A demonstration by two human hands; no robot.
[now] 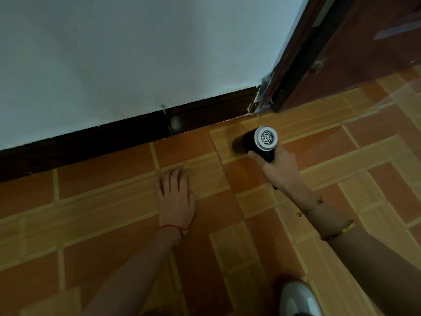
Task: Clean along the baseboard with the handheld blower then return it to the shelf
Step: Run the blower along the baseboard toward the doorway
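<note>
- Dark brown baseboard [95, 142] running along the foot of the pale wall [136, 53], slanting up toward the right; got a vertical joint with a shiny spot just right of it.
- Left hand [176, 195] down flat on the tiled floor [102, 224], fingers straight and relaxed, pointing at the baseboard, holding nothing. Thin red string bracelet [173, 228] on that wrist.
- Handheld blower [258, 142] over the floor near the baseboard, close to the corner where it meets the door frame [293, 65]. Short black barrel, silver ring at the rear with a round grille facing the camera, front end aimed left at the baseboard and a bit blurry.
- Right hand [282, 172] wrapped round the blower's black handle, fingers curled on it, thumb up by the barrel. Gold bangle [339, 230] and a thinner bracelet on that wrist.
- Reddish-brown door [364, 53] at top right.
- Grey shoe toe [298, 299] poking in at the bottom edge.
</note>
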